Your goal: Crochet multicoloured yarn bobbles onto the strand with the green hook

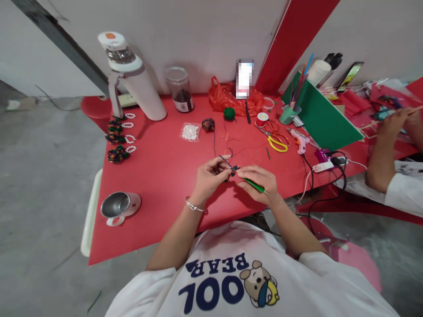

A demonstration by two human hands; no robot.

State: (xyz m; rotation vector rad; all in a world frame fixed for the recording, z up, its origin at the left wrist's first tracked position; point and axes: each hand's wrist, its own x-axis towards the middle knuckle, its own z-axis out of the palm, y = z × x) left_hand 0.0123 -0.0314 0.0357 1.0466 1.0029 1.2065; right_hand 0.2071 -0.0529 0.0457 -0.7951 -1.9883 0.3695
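My left hand [211, 175] is closed around a small dark multicolored crochet piece [235, 169], with yarn running over its fingers. In my right hand [259, 181] is a crochet hook with a green handle [254, 184], its tip up against the crochet piece. The yarn leads back toward a dark multicolored yarn ball [208, 125]. Beside that ball lie a green yarn ball [229, 114] and a clear packet of white beads [190, 132]. Several finished-looking crochet pieces with bead loops [118, 154] line the left edge of the table.
On the red table [158, 176] stand a large white thermos [142, 88], a jar [180, 90] and a mug [120, 207]. To the right are scissors [277, 144], a pink glue gun [300, 141], a power strip [329, 164] and a green board [324, 116]. Another person's arm [383, 149] rests beyond.
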